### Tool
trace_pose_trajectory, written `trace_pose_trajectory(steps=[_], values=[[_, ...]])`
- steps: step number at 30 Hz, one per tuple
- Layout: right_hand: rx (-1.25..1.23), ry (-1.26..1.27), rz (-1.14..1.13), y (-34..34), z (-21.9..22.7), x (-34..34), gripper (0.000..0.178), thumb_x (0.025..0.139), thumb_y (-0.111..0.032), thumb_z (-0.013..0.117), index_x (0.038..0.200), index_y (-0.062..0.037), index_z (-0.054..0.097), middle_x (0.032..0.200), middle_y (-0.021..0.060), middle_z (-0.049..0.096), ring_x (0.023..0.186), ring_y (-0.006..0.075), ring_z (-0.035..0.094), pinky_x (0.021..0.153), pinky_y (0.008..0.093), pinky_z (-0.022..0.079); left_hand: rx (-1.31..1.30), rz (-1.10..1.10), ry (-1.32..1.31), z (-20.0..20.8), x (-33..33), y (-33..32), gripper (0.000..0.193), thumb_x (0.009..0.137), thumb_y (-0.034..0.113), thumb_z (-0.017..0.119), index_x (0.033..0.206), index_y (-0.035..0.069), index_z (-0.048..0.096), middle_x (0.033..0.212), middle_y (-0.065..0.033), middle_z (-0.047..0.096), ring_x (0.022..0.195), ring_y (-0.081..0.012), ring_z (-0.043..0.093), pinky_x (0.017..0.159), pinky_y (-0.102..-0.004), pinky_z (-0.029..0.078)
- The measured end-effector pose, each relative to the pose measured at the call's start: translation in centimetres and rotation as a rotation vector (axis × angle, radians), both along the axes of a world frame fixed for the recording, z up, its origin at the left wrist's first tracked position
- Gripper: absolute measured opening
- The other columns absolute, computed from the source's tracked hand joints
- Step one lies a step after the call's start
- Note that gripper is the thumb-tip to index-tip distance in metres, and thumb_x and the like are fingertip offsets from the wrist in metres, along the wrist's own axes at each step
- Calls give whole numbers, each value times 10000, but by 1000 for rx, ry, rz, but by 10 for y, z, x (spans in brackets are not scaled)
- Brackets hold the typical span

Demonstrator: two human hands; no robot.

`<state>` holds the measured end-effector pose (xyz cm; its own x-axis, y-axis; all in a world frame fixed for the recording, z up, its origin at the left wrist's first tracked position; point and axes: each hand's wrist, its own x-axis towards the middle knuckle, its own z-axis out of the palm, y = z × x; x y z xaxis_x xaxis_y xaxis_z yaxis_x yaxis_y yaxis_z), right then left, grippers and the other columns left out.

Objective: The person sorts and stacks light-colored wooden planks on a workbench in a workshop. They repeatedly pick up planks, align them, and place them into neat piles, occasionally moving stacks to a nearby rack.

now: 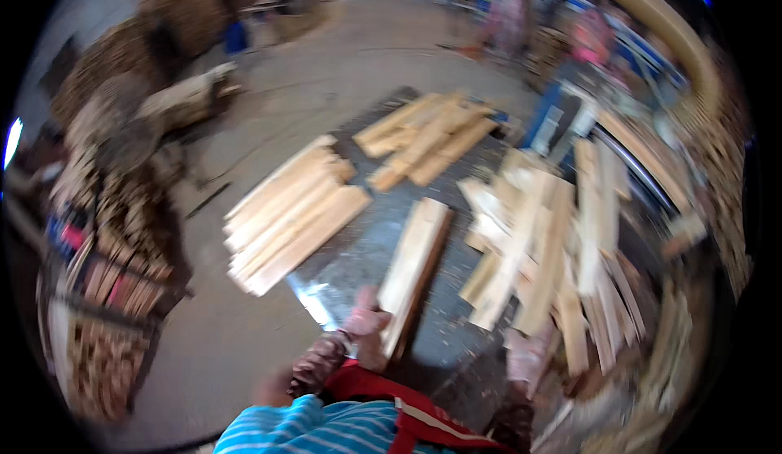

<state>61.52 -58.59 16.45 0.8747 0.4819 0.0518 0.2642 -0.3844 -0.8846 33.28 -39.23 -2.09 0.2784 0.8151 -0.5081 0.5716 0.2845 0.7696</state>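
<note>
My left hand (pixel 365 319), in a pale pinkish glove, is at the near left edge of a thick wooden plank (pixel 414 263) with a pale top and a dark reddish-brown side. Its fingers look closed against the wood, though blurred. My right hand (pixel 528 358), also gloved, is at the near ends of a loose pile of pale planks (pixel 533 246); motion blur and the wood hide its fingers. All this lies on a dark metal table (pixel 358 246) dusted with wood chips.
A row of pale planks (pixel 293 214) overhangs the table's left edge. More planks (pixel 428 138) lie crossed at its far end. Blue machinery (pixel 546 120) stands far right. On the left are a log (pixel 191 96) and stacked wood pieces (pixel 106 360).
</note>
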Motion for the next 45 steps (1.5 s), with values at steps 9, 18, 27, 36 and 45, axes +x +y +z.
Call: trace_pose_trajectory(steps=[9, 18, 27, 36, 45], values=[[-509, -93, -103, -65, -76, -48, 976, 646, -264, 803, 1460, 13, 342, 1244, 274, 550, 1080, 423, 601, 924, 468, 509, -432, -68, -573, -21, 16, 50, 883, 766, 188, 839, 1476, 72, 325, 1287, -94, 579, 1171, -254, 555, 1011, -390, 451], [775, 1168, 136, -60, -57, -63, 579, 936, -381, 632, 1362, -3, 524, 1134, 162, 678, 805, 231, 640, 766, 419, 556, -400, -158, -317, 6, 40, 33, 968, 762, 239, 861, 1438, 34, 201, 1206, -137, 607, 1109, -261, 601, 949, -407, 496], [79, 390, 266, -37, -136, -81, 635, 937, -302, 665, 1472, -61, 421, 1228, 195, 643, 964, 305, 650, 826, 413, 534, 435, -32, 231, -23, 94, -26, 820, 695, 444, 779, 1368, 90, 471, 1043, -143, 596, 956, -331, 623, 821, -465, 527], [-151, 632, 697, 48, -124, -154, 517, 981, -339, 590, 1350, 16, 519, 1182, 229, 628, 1074, 382, 600, 916, 402, 486, -127, 61, 120, 10, 60, 2, 892, 791, 698, 597, 1458, 125, 449, 1397, -280, 511, 1310, -406, 491, 1073, -471, 403], [-147, 752, 717, 76, -130, -142, 430, 1003, -325, 583, 1269, 12, 599, 1125, 140, 662, 1013, 263, 622, 861, 361, 502, -276, -73, -35, -14, 53, -4, 845, 773, 706, 609, 1293, 41, 633, 1278, -204, 642, 1210, -354, 588, 1036, -432, 431]])
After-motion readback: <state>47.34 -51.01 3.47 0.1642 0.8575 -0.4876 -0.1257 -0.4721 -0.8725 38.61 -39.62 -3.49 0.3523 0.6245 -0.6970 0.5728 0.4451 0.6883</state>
